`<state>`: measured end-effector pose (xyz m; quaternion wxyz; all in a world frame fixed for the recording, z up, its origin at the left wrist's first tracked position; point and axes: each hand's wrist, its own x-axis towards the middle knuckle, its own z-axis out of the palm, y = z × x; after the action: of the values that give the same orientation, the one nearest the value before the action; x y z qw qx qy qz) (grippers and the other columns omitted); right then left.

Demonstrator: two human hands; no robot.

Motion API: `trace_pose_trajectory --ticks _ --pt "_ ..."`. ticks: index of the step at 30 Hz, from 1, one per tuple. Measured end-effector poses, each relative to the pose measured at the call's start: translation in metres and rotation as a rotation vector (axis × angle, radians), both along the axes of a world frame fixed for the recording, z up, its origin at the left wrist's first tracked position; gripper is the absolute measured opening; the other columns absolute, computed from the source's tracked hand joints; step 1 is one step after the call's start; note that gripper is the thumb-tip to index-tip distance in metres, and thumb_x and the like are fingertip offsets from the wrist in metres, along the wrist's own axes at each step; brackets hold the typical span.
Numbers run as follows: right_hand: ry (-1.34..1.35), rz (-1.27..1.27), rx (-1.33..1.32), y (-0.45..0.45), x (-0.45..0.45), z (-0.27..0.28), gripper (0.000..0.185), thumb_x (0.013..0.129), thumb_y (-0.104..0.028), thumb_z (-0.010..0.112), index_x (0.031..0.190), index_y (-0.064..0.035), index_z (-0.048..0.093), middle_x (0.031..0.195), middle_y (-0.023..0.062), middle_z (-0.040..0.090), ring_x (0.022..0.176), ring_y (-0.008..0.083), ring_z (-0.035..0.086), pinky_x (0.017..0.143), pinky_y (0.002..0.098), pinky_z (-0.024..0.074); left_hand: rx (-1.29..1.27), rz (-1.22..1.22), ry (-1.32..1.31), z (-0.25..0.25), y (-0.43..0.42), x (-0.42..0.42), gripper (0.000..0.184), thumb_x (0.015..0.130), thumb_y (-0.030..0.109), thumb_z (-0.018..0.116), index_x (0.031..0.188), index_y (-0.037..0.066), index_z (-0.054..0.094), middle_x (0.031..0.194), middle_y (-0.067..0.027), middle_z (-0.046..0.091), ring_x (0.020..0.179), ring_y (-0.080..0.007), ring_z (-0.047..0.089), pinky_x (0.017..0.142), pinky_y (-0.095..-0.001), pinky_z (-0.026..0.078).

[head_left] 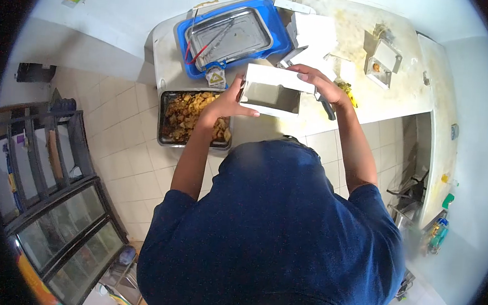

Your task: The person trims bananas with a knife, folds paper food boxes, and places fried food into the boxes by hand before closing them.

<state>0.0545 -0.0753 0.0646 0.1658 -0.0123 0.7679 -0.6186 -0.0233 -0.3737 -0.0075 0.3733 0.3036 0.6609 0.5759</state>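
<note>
A white cardboard box (pixel 274 75), open on the side facing me, is between my hands above the table's front edge. My left hand (pixel 228 103) grips its left end, with the thumb along the lower edge. At the upper right corner, my right hand (pixel 322 85) is closed on the box. Just below my right hand, a black handle (pixel 327 107) sticks out; what it belongs to is hidden. Left of and below my left hand is a dark tray (pixel 160 126) full of browned, chopped food (pixel 193 116).
A blue tub (pixel 282 34) holds a metal tray (pixel 228 40) and red-handled tongs (pixel 200 52). White cardboard pieces (pixel 315 36) lie behind the box. To the right are a yellow packet-like item (pixel 348 94) and an open small box (pixel 380 77) with food inside. A glass-topped cabinet (pixel 77 226) stands lower left.
</note>
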Motion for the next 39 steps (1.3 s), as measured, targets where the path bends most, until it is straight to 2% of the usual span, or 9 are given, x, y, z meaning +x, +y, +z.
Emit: trace_pose_trajectory --ticks 4,12,15,21,26,32,37,38,39 --pt "-0.179 0.013 -0.159 0.009 -0.004 0.004 0.067 0.089 -0.049 0.050 0.136 -0.0013 0.049 0.125 0.0133 0.058 0.112 0.0234 0.055 0.084 0.0367 0.0513 0.052 0.002 0.182 0.018 -0.002 0.004 0.116 0.059 0.024 0.093 0.148 0.002 0.021 0.143 -0.0125 0.040 0.131 -0.0227 0.039 0.109 -0.0358 0.032" --pt "-0.033 0.107 -0.511 0.018 -0.008 -0.010 0.108 0.075 -0.088 0.043 0.145 -0.0061 0.038 0.132 0.0160 0.055 0.100 0.0156 0.058 0.073 0.0271 0.0477 0.000 -0.013 0.115 0.003 -0.001 0.007 0.118 0.059 0.020 0.091 0.151 0.005 0.018 0.144 -0.0135 0.041 0.134 -0.0240 0.037 0.111 -0.0377 0.031" --pt "0.151 0.066 -0.572 0.009 0.001 -0.009 0.101 0.067 -0.053 0.081 0.145 -0.0058 0.036 0.140 0.0181 0.048 0.124 0.0244 0.049 0.102 0.0373 0.0405 0.044 0.009 0.004 -0.003 0.000 0.007 0.116 0.061 0.020 0.091 0.150 0.005 0.020 0.141 -0.0136 0.043 0.132 -0.0238 0.039 0.110 -0.0379 0.031" --pt "0.191 -0.105 -0.511 -0.014 0.016 -0.024 0.092 0.066 -0.023 0.081 0.144 -0.0024 0.036 0.143 0.0201 0.045 0.131 0.0313 0.044 0.113 0.0437 0.0299 0.087 0.109 0.046 0.010 -0.009 0.015 0.113 0.064 0.016 0.089 0.150 0.005 0.017 0.141 -0.0127 0.042 0.131 -0.0219 0.039 0.108 -0.0363 0.035" --pt "0.177 -0.346 -0.524 -0.026 0.021 -0.054 0.038 0.102 -0.029 0.050 0.127 -0.0022 0.055 0.114 0.0026 0.062 0.105 0.0113 0.053 0.093 0.0316 0.0420 0.342 0.218 -0.467 -0.009 -0.012 0.019 0.092 0.082 0.021 0.078 0.149 0.002 0.018 0.143 -0.0101 0.039 0.131 -0.0201 0.038 0.106 -0.0338 0.036" --pt "0.098 -0.643 -0.537 -0.063 0.021 -0.075 0.039 0.104 -0.038 0.044 0.118 -0.0051 0.060 0.101 -0.0011 0.061 0.091 0.0097 0.051 0.084 0.0271 0.0399 0.465 0.527 -0.699 -0.039 0.016 0.031 0.065 0.103 0.047 0.040 0.148 0.001 0.029 0.147 -0.0085 0.039 0.132 -0.0189 0.038 0.110 -0.0321 0.028" --pt "0.030 -0.763 -0.595 -0.075 0.026 -0.080 0.033 0.102 -0.032 0.048 0.118 -0.0058 0.060 0.103 -0.0006 0.062 0.089 0.0100 0.053 0.079 0.0269 0.0411 0.478 0.632 -0.628 -0.044 0.023 0.030 0.062 0.102 0.045 0.044 0.144 -0.001 0.037 0.143 -0.0099 0.044 0.129 -0.0187 0.042 0.108 -0.0318 0.031" --pt "-0.022 -0.746 -0.624 -0.075 0.027 -0.086 0.039 0.101 -0.027 0.049 0.129 -0.0004 0.051 0.127 0.0082 0.058 0.116 0.0176 0.052 0.100 0.0326 0.0384 0.461 0.653 -0.608 -0.046 0.024 0.030 0.061 0.102 0.044 0.045 0.143 -0.001 0.039 0.141 -0.0102 0.046 0.127 -0.0186 0.043 0.107 -0.0316 0.033" --pt "-0.044 -0.766 -0.636 -0.078 0.028 -0.079 0.040 0.101 -0.028 0.049 0.130 0.0001 0.051 0.128 0.0088 0.057 0.117 0.0181 0.052 0.101 0.0328 0.0378 0.451 0.668 -0.581 -0.040 0.025 0.032 0.061 0.102 0.044 0.045 0.141 -0.001 0.040 0.139 -0.0107 0.048 0.125 -0.0185 0.045 0.106 -0.0316 0.034"
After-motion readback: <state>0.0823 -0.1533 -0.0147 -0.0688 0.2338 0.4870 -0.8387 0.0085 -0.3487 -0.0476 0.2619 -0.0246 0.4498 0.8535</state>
